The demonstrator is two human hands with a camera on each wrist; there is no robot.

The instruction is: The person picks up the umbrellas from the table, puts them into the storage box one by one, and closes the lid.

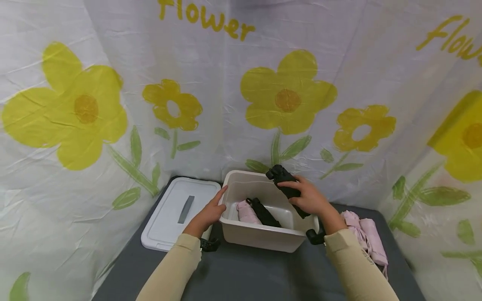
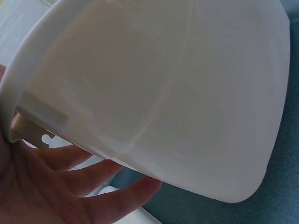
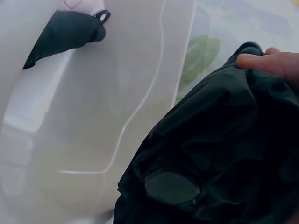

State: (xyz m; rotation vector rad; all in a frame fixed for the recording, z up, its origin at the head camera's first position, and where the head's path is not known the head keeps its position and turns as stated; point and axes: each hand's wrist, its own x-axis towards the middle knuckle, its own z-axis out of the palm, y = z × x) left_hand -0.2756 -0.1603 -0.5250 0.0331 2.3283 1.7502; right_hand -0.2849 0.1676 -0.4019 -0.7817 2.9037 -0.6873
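Note:
My right hand (image 1: 311, 198) grips a black folding umbrella (image 1: 287, 189), held tilted over the right part of a whitish plastic bin (image 1: 260, 237). Its dark loose fabric fills the lower right of the right wrist view, a fingertip on its upper edge. Inside the bin, on its floor, a pink folding umbrella (image 1: 248, 212) lies beside another black folding umbrella (image 1: 265, 214). My left hand (image 1: 209, 212) holds the bin's left rim. In the left wrist view, its fingers (image 2: 117, 198) extend along the outer wall.
Left of the bin lies a white lid (image 1: 165, 221) with a grey handle. Two pink folding umbrellas (image 1: 373, 240) lie to the right, near my right forearm. All rest on a dark grey surface (image 1: 244, 276). A flower-printed curtain (image 1: 222, 125) hangs close behind the bin.

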